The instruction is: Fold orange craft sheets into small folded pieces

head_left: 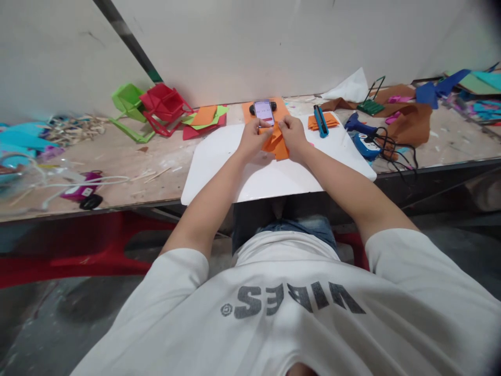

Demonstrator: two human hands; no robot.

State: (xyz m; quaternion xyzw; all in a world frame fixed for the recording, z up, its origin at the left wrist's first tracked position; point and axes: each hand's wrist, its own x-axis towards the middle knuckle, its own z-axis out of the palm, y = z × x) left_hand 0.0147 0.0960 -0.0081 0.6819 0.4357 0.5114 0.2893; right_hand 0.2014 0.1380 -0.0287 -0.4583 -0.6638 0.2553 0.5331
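Observation:
Between my two hands is a folded piece of orange paper (279, 148), held just above a white board (219, 172). My left hand (252, 137) pinches its left edge, fingers closed. On the other side my right hand (294, 137) grips the top right part of the paper. Right behind the hands a phone (263, 112) with a lit screen leans on a dark stand, on an orange sheet (282, 106). To the right of my right hand, a blue utility knife (321, 122) lies across a stack of orange paper pieces (332, 120).
Green (129, 104) and red folded paper forms (164, 104) stand at the back left, beside stacked coloured sheets (205, 119). Wooden sticks (74, 130) and a purple device with a cable (83, 188) lie farther left. On the right are a blue glue gun (360, 125) with black cords and brown sheets (410, 125).

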